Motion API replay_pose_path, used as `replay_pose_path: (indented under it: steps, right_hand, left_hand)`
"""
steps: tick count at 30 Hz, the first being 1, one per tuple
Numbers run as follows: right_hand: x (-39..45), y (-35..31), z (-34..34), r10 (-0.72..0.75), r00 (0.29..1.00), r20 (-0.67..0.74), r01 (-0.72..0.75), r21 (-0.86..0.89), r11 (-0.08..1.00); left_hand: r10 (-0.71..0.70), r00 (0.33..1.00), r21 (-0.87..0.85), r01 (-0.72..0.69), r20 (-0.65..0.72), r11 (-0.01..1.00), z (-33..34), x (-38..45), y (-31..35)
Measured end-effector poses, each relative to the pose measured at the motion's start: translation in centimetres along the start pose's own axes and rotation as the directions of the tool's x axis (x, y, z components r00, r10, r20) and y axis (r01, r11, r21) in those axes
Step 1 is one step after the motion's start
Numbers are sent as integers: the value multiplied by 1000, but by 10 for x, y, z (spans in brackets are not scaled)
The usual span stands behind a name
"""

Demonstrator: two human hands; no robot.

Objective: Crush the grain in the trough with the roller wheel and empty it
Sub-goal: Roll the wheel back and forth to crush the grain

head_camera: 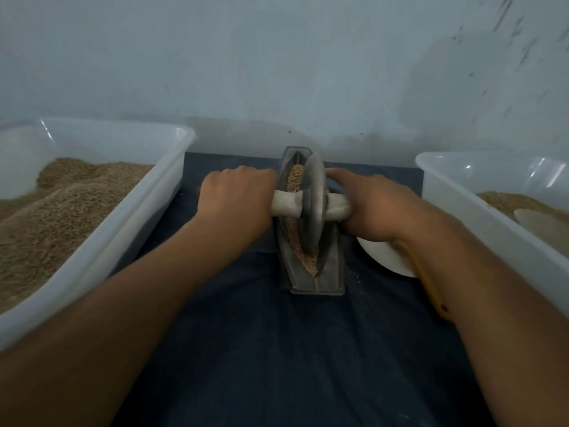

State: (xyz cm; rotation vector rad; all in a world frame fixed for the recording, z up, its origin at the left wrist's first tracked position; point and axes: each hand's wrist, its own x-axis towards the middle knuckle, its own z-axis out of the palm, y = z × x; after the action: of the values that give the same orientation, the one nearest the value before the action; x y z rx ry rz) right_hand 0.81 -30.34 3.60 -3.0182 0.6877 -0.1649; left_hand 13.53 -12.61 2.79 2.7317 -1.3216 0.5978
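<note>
Taking the trough [311,272] as the landmark, a large translucent white tub [147,192] stands well to its left, its near wall running alongside the dark blue cloth [277,349] that covers the work surface. This tub is heaped with brown whole grain [61,211], piled highest toward its left side.

The left hand [238,200] sits just left of the trough, fingers curled round the left end of the pale handle [284,204] that passes through the roller wheel [314,204]. The wheel, a grey metal disc, stands upright on edge in the trough's groove, around the middle of its length. The trough itself is a narrow, boat-shaped grey metal channel lying lengthwise away from the person on the cloth. Inside it, tan crushed grain [297,238] lies along the groove on the wheel's left side, from the far end down to the near tip.

The right hand [374,208] is just right of the trough, gripping the handle's right end in the same curled way, so both hands clamp the one bar with the wheel between them.

Under the right wrist, a white bowl [388,257] rests on the cloth just beside the trough's right flank; its contents are hidden. Farther right stands a second translucent tub [455,186], holding a shallower layer of brown grain [511,201] with a pale rounded object, too unclear to name, lying in it.
</note>
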Motion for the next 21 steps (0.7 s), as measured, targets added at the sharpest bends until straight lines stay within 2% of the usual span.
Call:
replay_pose_path:
  steps: [4,7,13,17,21]
  right_hand:
    - [-6,-1,-11,-40,991,129,32,63,997]
    - [-10,-2,-16,-57,984,169,48,57,997]
    - [-9,-4,-16,-86,993,84,81,60,995]
    - [-5,-1,-13,-63,997,35,62,31,998]
    - [7,-7,3,-26,998,-55,20,-110,994]
  left_hand:
    - [-17,994,-40,22,111,999,-15,-2,-1]
    - [-31,989,-8,32,141,999,-19,-4,1]
    - [-123,973,39,118,197,992,-18,-3,2]
    - [-93,987,44,88,131,995,-8,-2,1]
    - [-38,998,56,35,54,998,1,6,-3]
